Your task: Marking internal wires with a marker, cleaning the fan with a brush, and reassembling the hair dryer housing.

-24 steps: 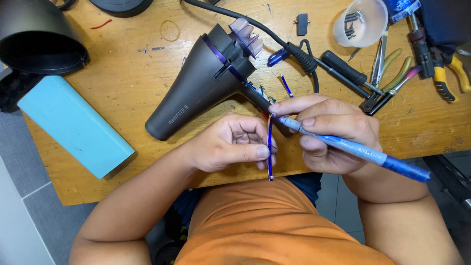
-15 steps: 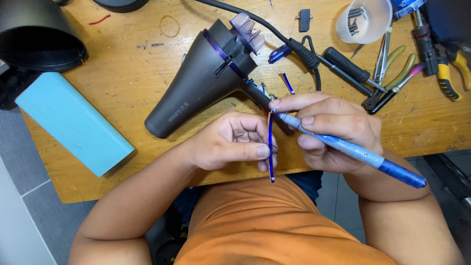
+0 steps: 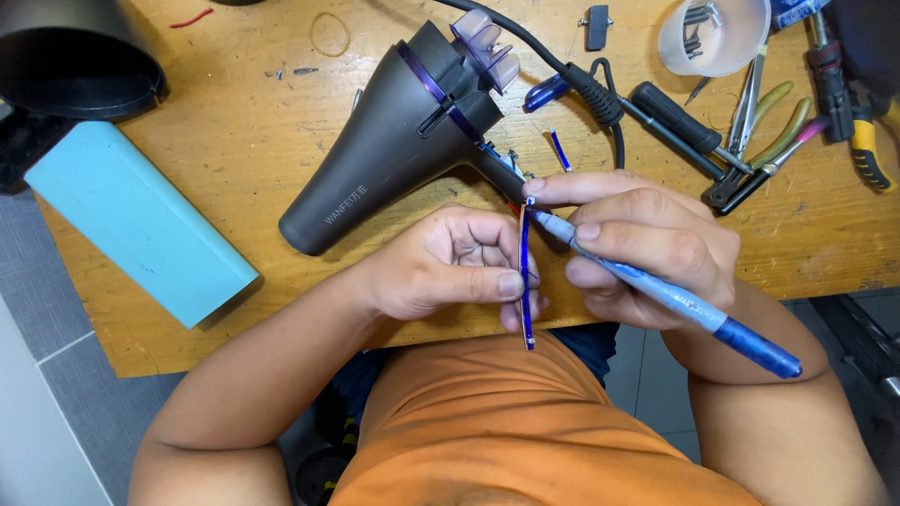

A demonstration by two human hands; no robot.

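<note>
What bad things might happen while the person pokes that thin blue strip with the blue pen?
1. The thin blue strip is pinched only between the left hand fingertips, over the table edge; it might slip and drop to the floor.
2. The blue pen in the right hand presses at the strip's top end, so a hard push may bend it.
3. Small loose parts lie near the hair dryer; an elbow might scatter them.

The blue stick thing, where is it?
In the head view, the thin blue strip stands upright at the table's near edge, pinched in the left hand, with the right hand's blue pen touching its top.
</note>
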